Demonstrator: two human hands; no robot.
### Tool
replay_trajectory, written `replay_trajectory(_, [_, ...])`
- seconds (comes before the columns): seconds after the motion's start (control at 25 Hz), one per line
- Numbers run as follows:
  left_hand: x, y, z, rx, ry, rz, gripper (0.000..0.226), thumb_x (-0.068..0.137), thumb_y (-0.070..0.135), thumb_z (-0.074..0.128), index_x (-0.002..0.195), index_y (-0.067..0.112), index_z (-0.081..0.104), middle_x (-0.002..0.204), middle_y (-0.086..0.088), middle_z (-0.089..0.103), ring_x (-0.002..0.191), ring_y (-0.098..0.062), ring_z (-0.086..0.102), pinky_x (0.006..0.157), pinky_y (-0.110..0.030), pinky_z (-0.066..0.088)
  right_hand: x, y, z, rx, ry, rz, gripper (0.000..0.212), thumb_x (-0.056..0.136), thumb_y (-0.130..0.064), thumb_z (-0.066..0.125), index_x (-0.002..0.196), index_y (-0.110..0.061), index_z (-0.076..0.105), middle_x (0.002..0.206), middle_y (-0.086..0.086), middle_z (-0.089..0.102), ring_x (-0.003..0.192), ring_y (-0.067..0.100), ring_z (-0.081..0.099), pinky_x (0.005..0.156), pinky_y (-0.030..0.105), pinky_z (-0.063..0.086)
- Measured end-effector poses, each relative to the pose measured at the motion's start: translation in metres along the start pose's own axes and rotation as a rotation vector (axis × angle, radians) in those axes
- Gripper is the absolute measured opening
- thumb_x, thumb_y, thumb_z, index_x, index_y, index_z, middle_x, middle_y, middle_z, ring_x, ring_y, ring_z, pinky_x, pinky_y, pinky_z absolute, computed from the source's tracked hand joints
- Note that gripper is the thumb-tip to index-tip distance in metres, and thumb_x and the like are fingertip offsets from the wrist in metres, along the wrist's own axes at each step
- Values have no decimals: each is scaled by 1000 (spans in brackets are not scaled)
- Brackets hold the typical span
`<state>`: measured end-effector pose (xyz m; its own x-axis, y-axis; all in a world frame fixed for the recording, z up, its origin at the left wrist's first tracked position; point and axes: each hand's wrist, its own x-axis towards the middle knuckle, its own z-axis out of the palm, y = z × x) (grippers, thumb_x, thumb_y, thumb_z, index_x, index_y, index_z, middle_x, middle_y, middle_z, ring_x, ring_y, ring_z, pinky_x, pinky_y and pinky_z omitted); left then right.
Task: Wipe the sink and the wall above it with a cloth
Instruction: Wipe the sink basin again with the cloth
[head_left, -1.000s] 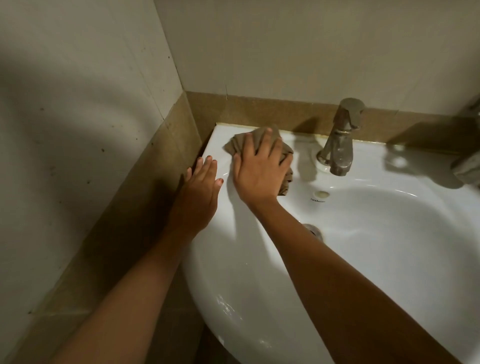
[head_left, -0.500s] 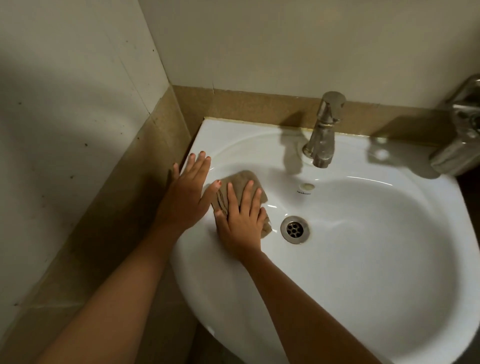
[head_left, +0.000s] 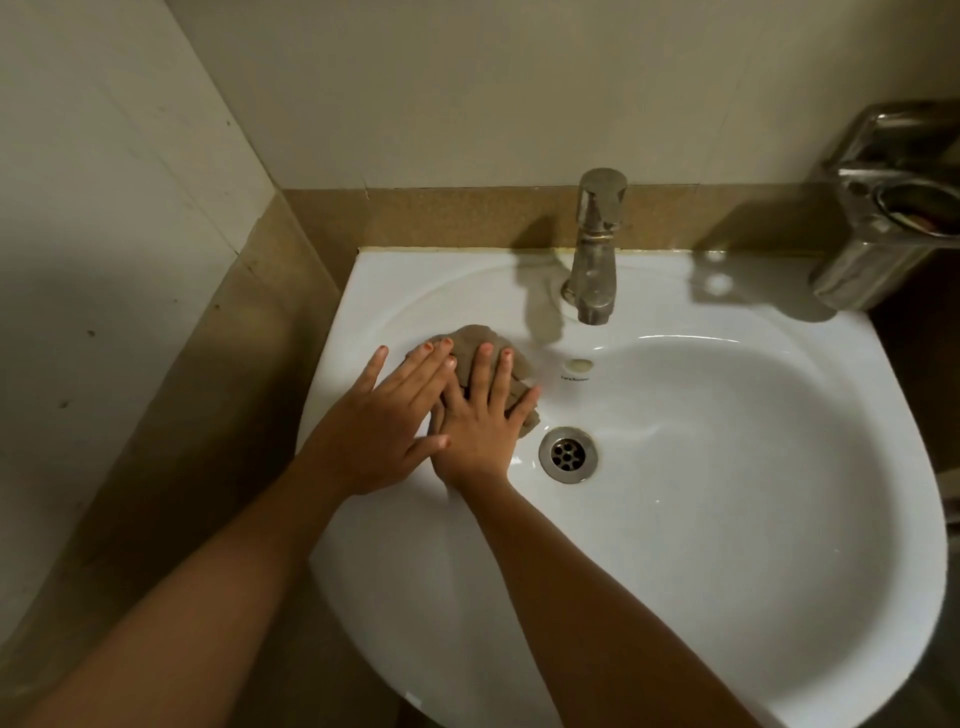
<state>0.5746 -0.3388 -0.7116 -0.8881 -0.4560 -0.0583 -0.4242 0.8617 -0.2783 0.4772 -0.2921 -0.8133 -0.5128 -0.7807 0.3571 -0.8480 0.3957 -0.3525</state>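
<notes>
Pressing down inside the white ceramic sink (head_left: 727, 519), your right hand (head_left: 480, 423) lies flat with fingers spread on the crumpled brown-grey cloth (head_left: 475, 338), pinning it rather than gripping it. The cloth sits on the sloping left inner wall of the basin, just left of and above the round metal drain (head_left: 568, 453), and below and left of the tap. Part of the cloth shows beyond your fingertips and a fold shows at the right side of your palm, near the drain.

Your left hand (head_left: 379, 431) is also open and flat, fingers extended. It rests on the left rim and inner slope of the sink; its index and middle fingertips reach onto the near-left edge of the cloth. Its thumb overlaps the base of your right hand, so the two hands touch.

Both forearms are bare and enter from the bottom of the view.

The dull chrome pillar tap (head_left: 595, 244) stands upright at the back centre of the sink, spout over the basin. A small oval overflow hole (head_left: 578, 365) sits below it. At the far right, a shiny steel wall holder (head_left: 883, 228) overhangs the back right corner. The beige tiled wall (head_left: 467, 93) rises behind, with a brown speckled tile border (head_left: 441, 218) just above the sink rim.
</notes>
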Motion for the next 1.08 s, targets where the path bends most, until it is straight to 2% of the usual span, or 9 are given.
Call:
replay_trajectory(0.16, [0, -2, 4, 26, 34, 59, 75, 86, 58, 30, 141, 7, 34, 147, -12, 38, 135, -27, 38, 107, -51, 32, -3, 33, 0, -85, 159, 127, 71, 89, -46, 32, 147, -41, -9, 153, 2, 12, 144, 24, -20, 105, 63, -6])
replay_trajectory(0.32, [5, -7, -2, -40, 44, -101, 77, 90, 60, 18, 142, 4, 31, 150, -15, 31, 138, -27, 26, 109, -50, 23, -2, 51, -15, -82, 245, 180, 72, 90, -44, 33, 148, -37, -8, 157, 8, -14, 142, 28, -23, 97, 78, -3])
replay_trajectory(0.4, [11, -11, -4, -96, 53, -174, 81, 88, 62, 9, 144, 5, 24, 153, -12, 22, 139, -24, 14, 110, -46, 14, 12, 39, -28, -68, 249, 191, 73, 90, -41, 33, 149, -32, -9, 156, 10, -23, 142, 33, -22, 93, 77, -2])
replay_trajectory(0.52, [19, -22, -3, -119, 34, -198, 90, 80, 68, -11, 147, 11, 7, 157, -7, 5, 141, -19, -4, 112, -42, -3, 41, 10, -55, -71, 118, 214, 64, 92, -42, 31, 149, -16, 18, 156, 19, 8, 142, 40, 2, 95, 74, -5])
replay_trajectory(0.6, [22, -27, 0, -103, 18, -184, 96, 72, 68, -23, 147, 12, 0, 158, -5, 0, 144, -19, -5, 112, -41, -9, 66, -3, -73, -83, 26, 194, 62, 94, -46, 25, 144, -11, 35, 150, 21, 28, 140, 39, 21, 102, 72, 0])
replay_trajectory(0.68, [24, -31, 0, -105, 16, -169, 100, 68, 69, -28, 147, 13, -2, 158, -5, -1, 145, -19, -3, 112, -40, -10, 96, -8, -84, -100, -74, 138, 62, 97, -50, 21, 139, -9, 42, 149, 21, 32, 138, 37, 26, 110, 62, 7])
replay_trajectory(0.84, [27, -33, 0, -412, 95, -304, 91, 74, 69, -2, 147, 14, -5, 158, -3, -6, 138, -10, -17, 112, -32, -11, 121, -16, -81, -180, -146, 131, 72, 93, -61, 24, 140, -8, 39, 148, 23, 29, 135, 42, 25, 111, 56, 14])
replay_trajectory(0.96, [24, -34, -3, -703, 250, -426, 92, 74, 68, 16, 147, 13, 1, 158, -2, -3, 140, -9, -12, 113, -27, -4, 114, -22, -79, -139, -103, 158, 77, 89, -64, 31, 143, -8, 30, 148, 22, 30, 135, 39, 29, 108, 53, 24])
replay_trajectory(1.08, [22, -35, -5, -820, 328, -439, 95, 74, 67, 26, 147, 9, 6, 158, -4, 2, 141, -9, -6, 116, -28, 3, 108, -41, -76, -152, -189, -20, 80, 88, -65, 24, 144, -8, 26, 152, 21, 23, 140, 39, 20, 112, 53, 18])
